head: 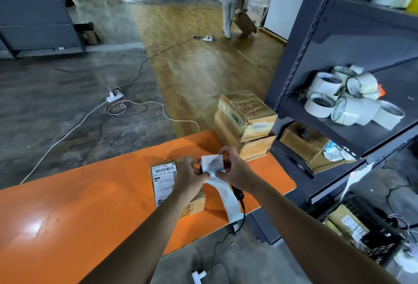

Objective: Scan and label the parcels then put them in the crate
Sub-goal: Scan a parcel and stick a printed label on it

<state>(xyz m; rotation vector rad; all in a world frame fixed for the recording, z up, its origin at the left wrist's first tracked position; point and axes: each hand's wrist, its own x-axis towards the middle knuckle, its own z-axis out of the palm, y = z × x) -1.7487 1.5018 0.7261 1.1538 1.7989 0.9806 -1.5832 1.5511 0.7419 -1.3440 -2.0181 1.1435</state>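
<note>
- Head view: both hands meet over the orange table (67, 204), the left hand (192, 174) and right hand (233, 169) pinching a small white label (212, 162), fingers closed on its edges, seemingly to peel it from the backing strip (226, 195) trailing down.
- The parcel (168, 184) lies just below the left hand, printed face up, ready to take it.
- The scanner (238, 193) rests beside the strip, parked within reach.
- A black crate (380, 245) sits low at the right.

One head-worn wide-angle view looks forward and down, close over the orange surface (67, 211), with the floor beyond and shelving (339, 35) at right.
</note>
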